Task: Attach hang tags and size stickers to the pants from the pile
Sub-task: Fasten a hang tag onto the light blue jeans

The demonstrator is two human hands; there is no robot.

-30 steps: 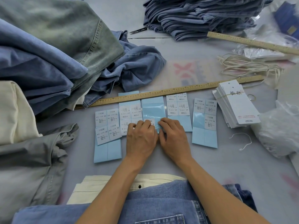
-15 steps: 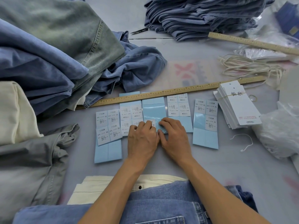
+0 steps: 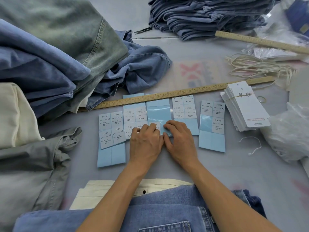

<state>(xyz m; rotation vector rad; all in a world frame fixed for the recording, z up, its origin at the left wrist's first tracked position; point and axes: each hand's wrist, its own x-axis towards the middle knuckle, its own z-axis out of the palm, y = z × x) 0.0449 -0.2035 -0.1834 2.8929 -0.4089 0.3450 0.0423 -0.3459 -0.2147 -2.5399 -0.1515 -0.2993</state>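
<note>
grey table (image 3: 217,173), sticker sheets (image 3: 211,139), wooden ruler (image 3: 184,93)

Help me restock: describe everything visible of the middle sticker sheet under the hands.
The middle sticker sheet is glossy pale-blue backing, lying flat, its top edge meeting the wooden ruler. Nearly all stickers are gone; one white M sticker remains at the bottom. The left hand and right hand work at its lower edge.

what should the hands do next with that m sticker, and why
Probably peel the M sticker up off the middle backing sheet. Both the left hand and right hand have fingertips at its edges, and it is the last sticker visible on that sheet.
</note>
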